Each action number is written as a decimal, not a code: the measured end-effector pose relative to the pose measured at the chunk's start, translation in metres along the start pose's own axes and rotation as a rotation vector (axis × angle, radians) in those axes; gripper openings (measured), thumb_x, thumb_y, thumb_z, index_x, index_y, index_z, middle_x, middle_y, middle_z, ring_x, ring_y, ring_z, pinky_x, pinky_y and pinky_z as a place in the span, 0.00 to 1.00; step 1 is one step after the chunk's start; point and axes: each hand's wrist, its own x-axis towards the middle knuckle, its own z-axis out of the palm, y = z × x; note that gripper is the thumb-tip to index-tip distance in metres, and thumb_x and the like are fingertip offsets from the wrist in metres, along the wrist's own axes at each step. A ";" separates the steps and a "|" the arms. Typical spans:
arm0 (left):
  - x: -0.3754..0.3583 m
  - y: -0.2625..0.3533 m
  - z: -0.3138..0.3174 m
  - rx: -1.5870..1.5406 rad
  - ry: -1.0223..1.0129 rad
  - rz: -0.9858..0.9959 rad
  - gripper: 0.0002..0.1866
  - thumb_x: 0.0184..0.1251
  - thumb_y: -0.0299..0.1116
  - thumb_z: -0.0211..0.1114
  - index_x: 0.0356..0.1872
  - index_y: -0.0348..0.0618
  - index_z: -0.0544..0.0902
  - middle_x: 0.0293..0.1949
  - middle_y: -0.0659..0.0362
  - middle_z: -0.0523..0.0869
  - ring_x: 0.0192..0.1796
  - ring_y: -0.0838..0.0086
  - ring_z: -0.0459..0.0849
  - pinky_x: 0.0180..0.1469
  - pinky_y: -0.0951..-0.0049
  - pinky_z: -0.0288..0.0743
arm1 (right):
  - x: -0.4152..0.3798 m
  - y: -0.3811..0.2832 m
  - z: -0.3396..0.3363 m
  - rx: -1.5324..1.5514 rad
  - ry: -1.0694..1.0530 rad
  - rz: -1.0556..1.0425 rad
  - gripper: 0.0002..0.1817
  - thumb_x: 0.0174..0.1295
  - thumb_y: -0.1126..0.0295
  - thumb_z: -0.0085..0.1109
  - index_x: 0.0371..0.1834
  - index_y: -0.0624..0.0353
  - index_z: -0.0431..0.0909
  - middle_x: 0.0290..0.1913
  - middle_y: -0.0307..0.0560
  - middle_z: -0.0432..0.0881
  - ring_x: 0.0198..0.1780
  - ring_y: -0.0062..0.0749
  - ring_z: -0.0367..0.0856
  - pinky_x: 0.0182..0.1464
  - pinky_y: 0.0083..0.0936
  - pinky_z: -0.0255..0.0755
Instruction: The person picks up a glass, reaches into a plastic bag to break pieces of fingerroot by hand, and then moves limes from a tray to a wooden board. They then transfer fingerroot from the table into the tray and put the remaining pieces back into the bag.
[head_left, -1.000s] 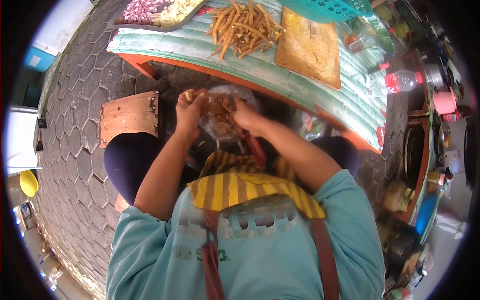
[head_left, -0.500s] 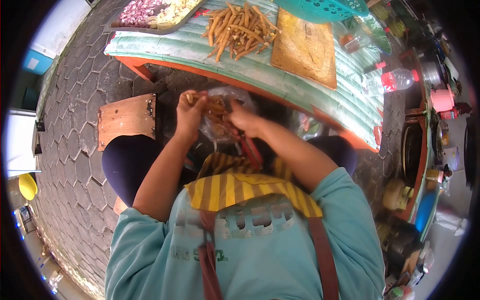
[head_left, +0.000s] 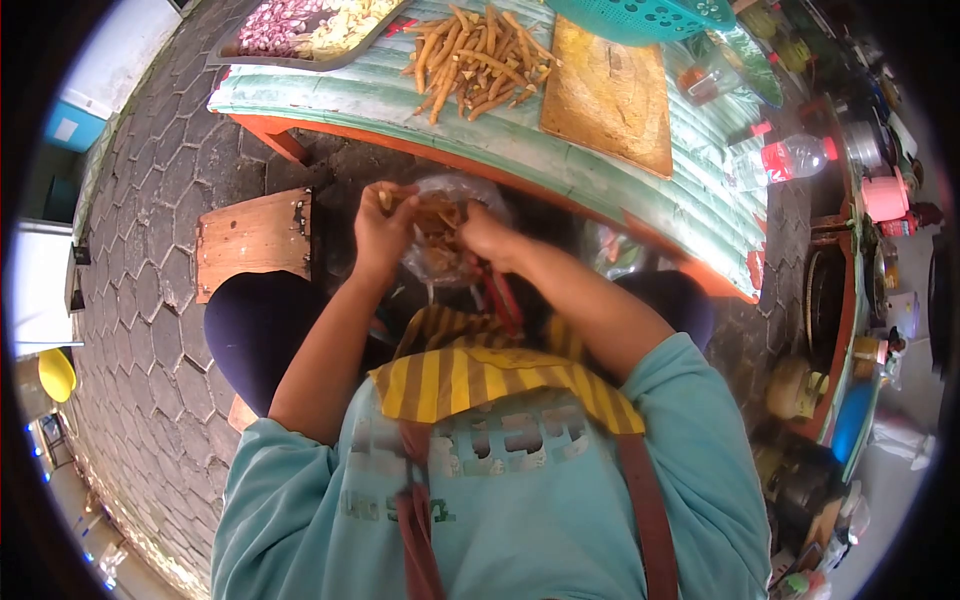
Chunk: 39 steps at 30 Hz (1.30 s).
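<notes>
Between my knees, just below the table edge, a clear plastic bag [head_left: 440,262] holds brown peelings or roots. My left hand [head_left: 385,222] is at the bag's left side, its fingers closed on a piece of root [head_left: 386,200] with a pale end. At the right rim of the bag is my right hand [head_left: 484,236], its fingers closed; what they hold is too small to make out. Something red [head_left: 502,300] shows below that hand. A pile of finger-shaped roots [head_left: 478,62] lies on the table beside a wooden board [head_left: 608,98].
The green-topped table [head_left: 350,95] runs across the front, with a tray [head_left: 345,52] of shallots and garlic, a teal basket [head_left: 640,22] and a plastic bottle [head_left: 795,160]. A wooden stool [head_left: 254,232] stands left of my knee. Shelves with pots are at the right.
My right hand has shifted slightly upward at the bag, and its fingers have turned. My left hand has barely moved, still holding the root piece.
</notes>
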 end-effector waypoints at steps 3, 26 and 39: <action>0.003 0.002 -0.005 0.045 0.129 -0.084 0.12 0.62 0.24 0.62 0.43 0.39 0.69 0.42 0.55 0.82 0.38 0.77 0.81 0.38 0.78 0.76 | 0.010 0.009 -0.002 0.003 0.024 -0.038 0.32 0.58 0.81 0.36 0.70 0.60 0.48 0.38 0.56 0.72 0.21 0.31 0.70 0.17 0.31 0.64; 0.004 0.008 -0.005 -0.417 0.337 -0.317 0.10 0.72 0.30 0.50 0.50 0.43 0.63 0.50 0.51 0.76 0.52 0.63 0.78 0.52 0.58 0.77 | -0.007 -0.005 0.016 -0.538 0.222 -0.309 0.28 0.55 0.79 0.44 0.62 0.73 0.56 0.53 0.68 0.74 0.55 0.55 0.74 0.54 0.37 0.68; 0.002 0.026 -0.003 -0.657 0.138 -0.304 0.13 0.58 0.15 0.42 0.45 0.28 0.64 0.51 0.37 0.74 0.53 0.47 0.78 0.57 0.53 0.74 | -0.022 -0.010 0.028 -0.478 0.294 -0.548 0.24 0.60 0.77 0.45 0.60 0.74 0.56 0.50 0.75 0.72 0.54 0.61 0.72 0.55 0.43 0.66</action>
